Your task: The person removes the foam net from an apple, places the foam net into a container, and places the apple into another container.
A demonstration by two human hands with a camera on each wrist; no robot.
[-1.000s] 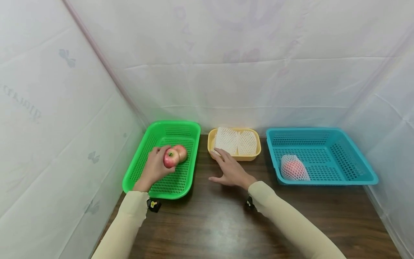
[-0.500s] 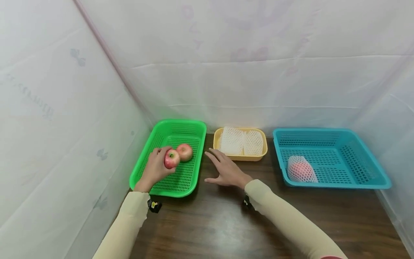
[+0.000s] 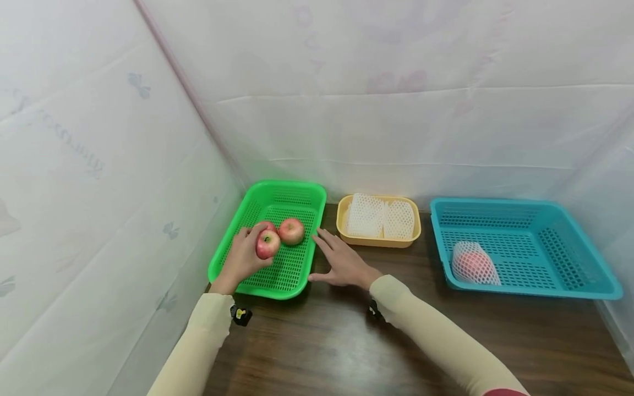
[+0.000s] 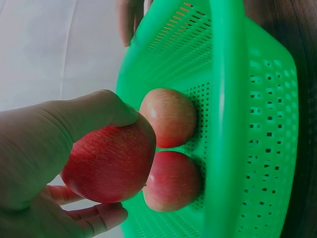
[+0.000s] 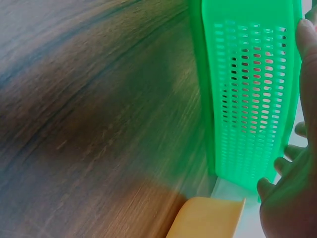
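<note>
My left hand (image 3: 241, 258) grips a red apple (image 3: 268, 245) above the green basket (image 3: 283, 295), thumb and fingers curled round its sides. Two more apples lie inside: a paler one (image 3: 291, 231) to the right and a redder one (image 3: 269, 226) partly hidden behind the held fruit. The left wrist view shows the held apple (image 4: 111, 166) raised clear of both. My right hand (image 3: 344, 264), fingers spread and holding nothing, is at the basket's right side. In the right wrist view its fingertips come right up to the basket's rim (image 5: 295, 89).
Right of the green basket, a yellow tub (image 3: 376, 242) holds white foam net sleeves (image 3: 366, 214). Farther right, a blue basket (image 3: 535, 291) contains an apple in a foam net (image 3: 474, 265). White sheets (image 3: 376, 126) hang behind and beside the dark wooden table (image 3: 317, 352).
My right hand has moved left, from the yellow tub's front corner to the green basket's right rim. The left hand keeps its apple, and a second basket apple now shows behind it.
</note>
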